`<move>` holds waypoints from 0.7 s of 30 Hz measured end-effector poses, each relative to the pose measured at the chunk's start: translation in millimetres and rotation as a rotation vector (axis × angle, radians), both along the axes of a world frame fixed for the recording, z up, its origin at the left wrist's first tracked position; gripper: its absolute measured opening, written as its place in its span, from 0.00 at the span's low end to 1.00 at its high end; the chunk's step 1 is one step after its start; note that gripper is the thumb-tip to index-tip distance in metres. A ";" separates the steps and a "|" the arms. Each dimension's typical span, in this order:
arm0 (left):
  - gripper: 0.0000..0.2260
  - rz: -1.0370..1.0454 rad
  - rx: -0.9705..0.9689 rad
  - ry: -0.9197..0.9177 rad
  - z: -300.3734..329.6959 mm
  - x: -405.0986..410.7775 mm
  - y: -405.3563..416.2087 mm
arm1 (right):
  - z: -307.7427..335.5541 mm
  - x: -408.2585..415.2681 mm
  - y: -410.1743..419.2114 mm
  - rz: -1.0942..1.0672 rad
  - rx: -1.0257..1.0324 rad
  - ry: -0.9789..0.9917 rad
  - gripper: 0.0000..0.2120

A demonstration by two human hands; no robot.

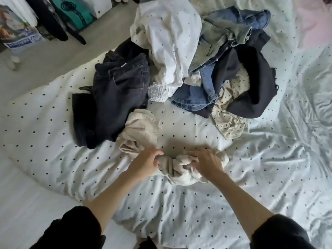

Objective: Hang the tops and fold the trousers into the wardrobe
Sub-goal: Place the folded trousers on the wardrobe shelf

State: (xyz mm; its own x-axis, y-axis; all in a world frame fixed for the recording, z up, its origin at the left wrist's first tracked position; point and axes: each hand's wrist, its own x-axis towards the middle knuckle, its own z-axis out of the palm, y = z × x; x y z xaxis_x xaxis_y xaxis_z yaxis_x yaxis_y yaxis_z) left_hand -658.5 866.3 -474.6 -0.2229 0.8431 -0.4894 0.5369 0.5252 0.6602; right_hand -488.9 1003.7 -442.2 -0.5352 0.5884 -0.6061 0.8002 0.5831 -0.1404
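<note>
- Beige trousers (pixel 143 133): crumpled, unfolded, bunched under both sets of fingers; remainder trails up-left beyond the left fingers (pixel 158 156).
- Black jeans (pixel 115 90): heaped, unfolded, well beyond the left fingers, touching the beige cloth.
- White dotted top (pixel 168 42): rumpled, farthest from the fingers.
- Blue jeans (pixel 195 97): bunched, beyond the right fingers (pixel 195 155).
- Black top (pixel 251 83): crumpled, far right of them.

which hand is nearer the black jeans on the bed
Left. The left hand grips the beige garment just below the black jeans. The right hand grips the same garment's other end, further to the right, away from the jeans.
</note>
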 end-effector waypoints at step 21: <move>0.25 -0.383 0.028 0.214 -6.0 126.7 16.1 | -7.3 101.0 -47.5 -0.927 -0.263 0.226 0.07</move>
State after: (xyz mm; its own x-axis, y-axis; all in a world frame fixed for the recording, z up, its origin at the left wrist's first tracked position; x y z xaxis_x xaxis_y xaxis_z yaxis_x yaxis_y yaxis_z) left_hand -531.8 882.4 -480.6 0.0152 0.8971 -0.4416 0.8155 0.2445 0.5246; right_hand -387.8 956.2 -449.5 -0.0500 0.6944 -0.7179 0.8630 -0.3317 -0.3810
